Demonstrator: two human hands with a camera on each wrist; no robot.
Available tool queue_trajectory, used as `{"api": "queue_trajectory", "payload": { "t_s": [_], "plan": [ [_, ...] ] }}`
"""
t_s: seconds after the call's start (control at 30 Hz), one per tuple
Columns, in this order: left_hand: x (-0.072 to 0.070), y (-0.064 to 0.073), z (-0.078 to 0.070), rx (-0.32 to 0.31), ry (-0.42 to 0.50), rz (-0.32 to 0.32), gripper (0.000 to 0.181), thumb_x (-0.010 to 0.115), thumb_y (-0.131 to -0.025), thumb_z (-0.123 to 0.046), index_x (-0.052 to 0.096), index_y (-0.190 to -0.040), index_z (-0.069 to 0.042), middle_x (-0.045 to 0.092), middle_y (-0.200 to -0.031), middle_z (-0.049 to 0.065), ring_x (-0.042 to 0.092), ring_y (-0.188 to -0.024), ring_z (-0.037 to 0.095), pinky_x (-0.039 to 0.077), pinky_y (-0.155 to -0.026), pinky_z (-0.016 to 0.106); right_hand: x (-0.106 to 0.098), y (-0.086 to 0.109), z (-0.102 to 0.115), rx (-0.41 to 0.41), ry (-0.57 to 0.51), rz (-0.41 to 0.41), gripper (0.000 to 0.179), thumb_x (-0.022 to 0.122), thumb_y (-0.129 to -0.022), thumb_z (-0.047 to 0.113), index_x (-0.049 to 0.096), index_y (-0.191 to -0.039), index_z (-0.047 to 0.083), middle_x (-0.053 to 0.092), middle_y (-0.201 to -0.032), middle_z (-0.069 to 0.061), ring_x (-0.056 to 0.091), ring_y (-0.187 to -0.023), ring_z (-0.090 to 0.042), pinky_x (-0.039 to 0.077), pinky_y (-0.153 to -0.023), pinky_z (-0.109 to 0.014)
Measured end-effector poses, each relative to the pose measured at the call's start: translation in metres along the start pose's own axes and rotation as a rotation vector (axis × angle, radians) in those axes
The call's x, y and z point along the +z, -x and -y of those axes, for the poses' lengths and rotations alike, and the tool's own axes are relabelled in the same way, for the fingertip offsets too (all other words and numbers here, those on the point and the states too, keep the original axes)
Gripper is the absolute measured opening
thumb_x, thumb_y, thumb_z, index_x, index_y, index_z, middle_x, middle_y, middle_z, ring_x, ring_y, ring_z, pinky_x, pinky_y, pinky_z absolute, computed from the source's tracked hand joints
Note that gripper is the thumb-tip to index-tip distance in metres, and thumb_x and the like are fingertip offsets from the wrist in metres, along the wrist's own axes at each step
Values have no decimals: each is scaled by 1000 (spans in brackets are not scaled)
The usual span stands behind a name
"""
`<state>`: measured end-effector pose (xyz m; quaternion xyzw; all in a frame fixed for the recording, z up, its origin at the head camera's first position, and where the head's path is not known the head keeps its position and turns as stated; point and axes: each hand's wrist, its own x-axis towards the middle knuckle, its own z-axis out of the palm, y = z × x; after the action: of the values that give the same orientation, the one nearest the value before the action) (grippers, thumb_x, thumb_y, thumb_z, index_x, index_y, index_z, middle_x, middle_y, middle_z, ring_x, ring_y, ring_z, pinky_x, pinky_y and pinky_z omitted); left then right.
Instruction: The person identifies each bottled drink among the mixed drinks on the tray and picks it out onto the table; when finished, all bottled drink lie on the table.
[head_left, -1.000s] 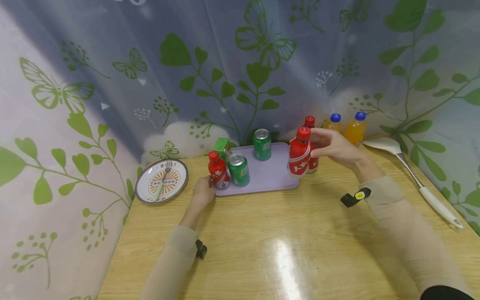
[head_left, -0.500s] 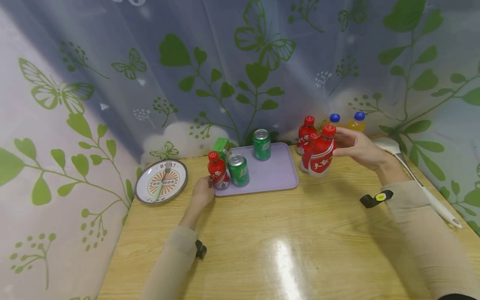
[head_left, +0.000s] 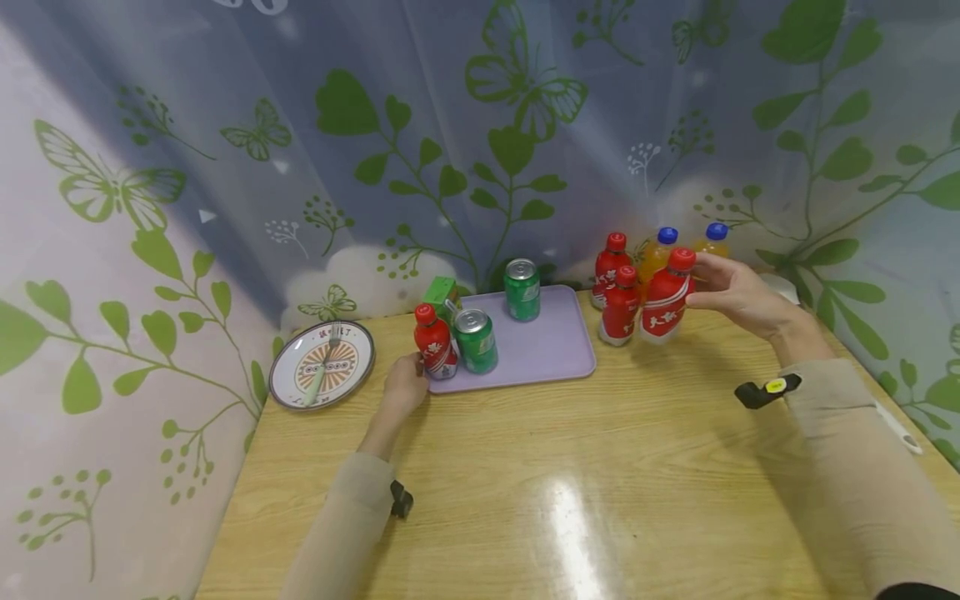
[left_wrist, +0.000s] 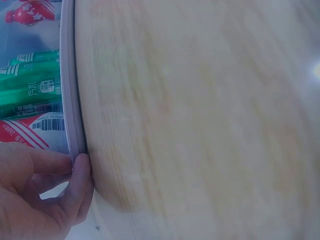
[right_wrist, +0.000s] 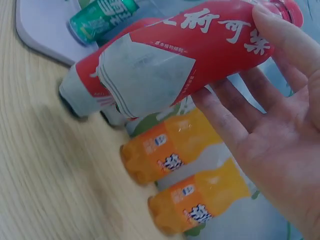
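My left hand (head_left: 405, 385) pinches the near left corner of the lilac tray (head_left: 536, 360), thumb and fingers on its rim in the left wrist view. On the tray stand a red-capped cola bottle (head_left: 436, 343) beside that hand, two green soda cans, the front one (head_left: 476, 342) and the rear one (head_left: 522, 290), and a green carton (head_left: 441, 292), partly hidden. To the right of the tray, my right hand (head_left: 738, 293) grips another red cola bottle (head_left: 667, 298) near its top; the right wrist view shows its base (right_wrist: 137, 82) raised above the table.
Two more red bottles, a front one (head_left: 619, 310) and a back one (head_left: 612, 268), stand right of the tray. Orange drink bottles (right_wrist: 172, 145) with blue caps are behind the held bottle. A plate (head_left: 288, 387) with a fork lies left; a white-handled utensil (head_left: 898, 429) lies right, mostly covered.
My right hand has carried its cola bottle rightward from the tray's right edge, uncovering the front red bottle behind it. My left hand has stayed at the tray corner.
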<state>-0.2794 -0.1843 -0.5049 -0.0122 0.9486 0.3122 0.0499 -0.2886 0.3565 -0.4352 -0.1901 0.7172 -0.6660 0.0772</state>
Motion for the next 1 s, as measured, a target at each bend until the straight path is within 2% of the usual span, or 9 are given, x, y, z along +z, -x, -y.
{"api": "queue_trajectory", "payload": {
  "t_s": [0.17, 0.37, 0.6, 0.87, 1.0],
  "plan": [
    [0, 0, 1, 7, 3, 0, 60, 55, -84, 9, 56, -143, 11, 68, -133, 32, 62, -130, 47, 52, -111, 57, -4, -2, -9, 31, 9, -39, 59, 59, -99, -8, 51, -153, 14, 64, -140, 17, 60, -128, 1, 56, -97, -18],
    [0, 0, 1, -1, 20, 7, 61, 55, -84, 8, 54, -145, 12, 66, -135, 32, 61, -133, 47, 51, -114, 57, -6, -7, -21, 71, 26, -91, 55, 62, -100, -4, 55, -148, 21, 64, -137, 20, 59, -124, 1, 55, -95, -16],
    [1, 0, 2, -11, 35, 13, 61, 56, -85, 9, 53, -146, 11, 65, -138, 32, 59, -135, 47, 49, -116, 57, -7, -13, -33, 107, -22, -152, 53, 64, -98, -5, 57, -143, 23, 63, -134, 22, 61, -121, 2, 56, -95, -15],
    [0, -1, 2, 4, 28, 3, 60, 56, -84, 9, 55, -143, 11, 67, -133, 32, 62, -131, 47, 51, -113, 57, -7, -13, -42, 117, -68, -166, 57, 63, -98, -7, 52, -147, 19, 61, -135, 22, 63, -119, 1, 55, -96, -14],
    [0, -1, 3, -1, 21, 5, 61, 57, -84, 8, 55, -144, 11, 67, -134, 31, 61, -132, 47, 51, -113, 57, -7, -13, -47, 130, -47, -159, 56, 64, -99, -4, 52, -147, 21, 60, -135, 24, 61, -120, 3, 54, -97, -13]
  ]
}}
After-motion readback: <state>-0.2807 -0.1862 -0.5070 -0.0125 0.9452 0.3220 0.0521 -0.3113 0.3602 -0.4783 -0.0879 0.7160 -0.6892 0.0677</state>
